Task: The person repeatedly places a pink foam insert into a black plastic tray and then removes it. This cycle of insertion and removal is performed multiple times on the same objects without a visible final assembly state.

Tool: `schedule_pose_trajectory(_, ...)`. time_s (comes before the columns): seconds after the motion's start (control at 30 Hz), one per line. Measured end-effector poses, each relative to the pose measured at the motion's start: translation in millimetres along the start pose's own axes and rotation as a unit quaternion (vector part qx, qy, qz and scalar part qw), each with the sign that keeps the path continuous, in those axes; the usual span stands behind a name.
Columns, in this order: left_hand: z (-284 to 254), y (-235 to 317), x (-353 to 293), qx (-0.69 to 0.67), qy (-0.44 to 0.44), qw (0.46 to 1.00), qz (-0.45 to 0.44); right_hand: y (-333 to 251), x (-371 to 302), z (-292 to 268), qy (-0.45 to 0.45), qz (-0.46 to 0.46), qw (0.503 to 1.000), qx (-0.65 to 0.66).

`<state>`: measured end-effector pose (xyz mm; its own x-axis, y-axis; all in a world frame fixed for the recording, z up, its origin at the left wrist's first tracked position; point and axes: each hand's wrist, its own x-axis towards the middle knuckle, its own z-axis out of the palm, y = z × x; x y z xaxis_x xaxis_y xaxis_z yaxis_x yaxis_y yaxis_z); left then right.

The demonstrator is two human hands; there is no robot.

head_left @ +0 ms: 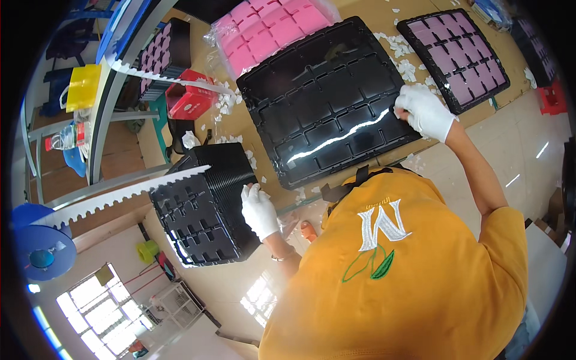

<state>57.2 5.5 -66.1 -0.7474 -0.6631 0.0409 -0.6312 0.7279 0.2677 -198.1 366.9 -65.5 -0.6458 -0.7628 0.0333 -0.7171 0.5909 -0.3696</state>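
Observation:
My right hand, in a white glove with bare fingertips, is at the right edge of a large black plastic tray. Its thumb and fingers are closed together there, and anything between them is too small to name. The tray has cross-shaped ridges and a bright band of glare. My left hand, also white-gloved, has curled fingers beside a tall stack of black trays. What these fingers hold, if anything, is hidden.
Pink partitioned sheets lie behind the large tray. A black tray with pink inserts lies to the right. White scraps litter the table. Toothed white strips reach in from the left, near a blue reel. A red box stands nearby.

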Motion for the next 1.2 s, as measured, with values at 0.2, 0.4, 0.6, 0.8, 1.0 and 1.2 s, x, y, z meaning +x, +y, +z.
schedule_pose_trajectory(0.2,-2,-9,2,-0.018,0.000,1.000,0.002,-2,0,3,0.027,0.018,0.999,-0.027)
schedule_pose_trajectory(0.4,-3,-14,0,-0.030,0.001,1.000,-0.008,-2,2,1,0.025,0.011,0.999,-0.021)
schedule_pose_trajectory(0.6,2,-22,-3,-0.039,0.007,0.999,0.000,-1,-1,9,0.035,0.009,0.997,-0.062)
schedule_pose_trajectory(0.8,12,-37,-4,-0.048,0.028,0.998,0.024,-6,7,-3,-0.019,0.032,0.999,-0.024)
schedule_pose_trajectory(1.0,13,-31,-5,-0.063,0.026,0.998,0.010,-1,9,4,0.001,-0.005,0.998,-0.064)
schedule_pose_trajectory(1.2,12,-28,-9,-0.087,0.012,0.996,-0.026,-2,8,0,-0.008,-0.032,0.998,-0.045)
